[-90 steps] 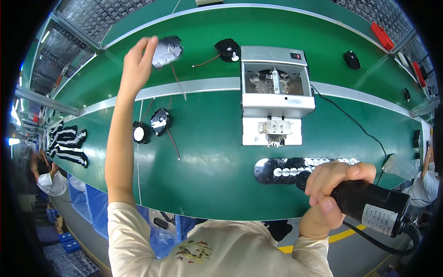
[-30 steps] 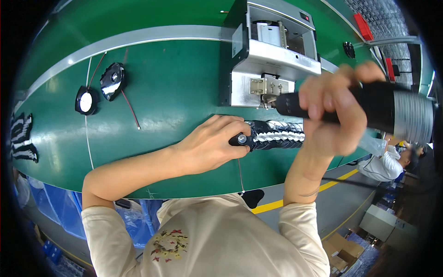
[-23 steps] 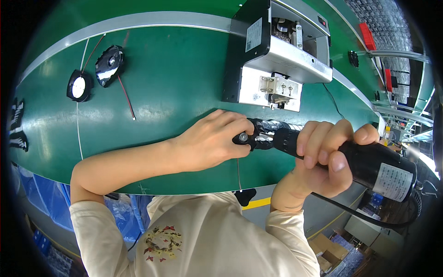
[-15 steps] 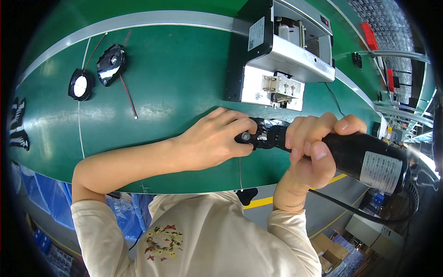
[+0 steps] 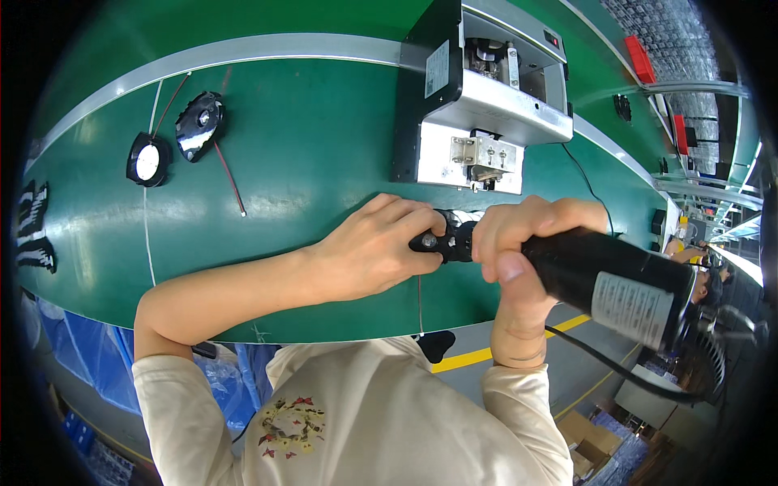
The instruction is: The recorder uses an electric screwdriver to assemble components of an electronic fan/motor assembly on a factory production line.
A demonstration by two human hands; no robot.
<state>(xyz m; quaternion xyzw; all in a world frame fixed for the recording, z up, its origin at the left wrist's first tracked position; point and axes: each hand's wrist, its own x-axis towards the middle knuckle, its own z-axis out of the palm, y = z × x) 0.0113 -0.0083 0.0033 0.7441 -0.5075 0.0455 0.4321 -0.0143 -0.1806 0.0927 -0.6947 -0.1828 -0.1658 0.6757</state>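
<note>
My left hand (image 5: 374, 249) lies on the green bench with its thumb and fingers closed on a small black fan (image 5: 431, 241). A thin wire trails from the fan toward the bench's near edge. In my right hand (image 5: 523, 239) is a black electric screwdriver (image 5: 608, 271), held tilted with its back end raised to the right. Its nose meets the fan beside my left fingertips; the bit's tip is hidden. Two more black fans lie at the far left: one shows a round white label (image 5: 147, 162), the other a glossy black face (image 5: 199, 125).
A black and silver bench machine (image 5: 515, 109) stands beyond my hands, a cable running from its right side. Striped black-and-white items (image 5: 34, 227) sit at the far left edge. Red bins (image 5: 640, 58) are at the far right. The screwdriver's cord (image 5: 616, 368) loops below the bench edge.
My right hand and the screwdriver have shifted left, closer over the fan. My left hand keeps its grip almost in place. The whole view has turned slightly.
</note>
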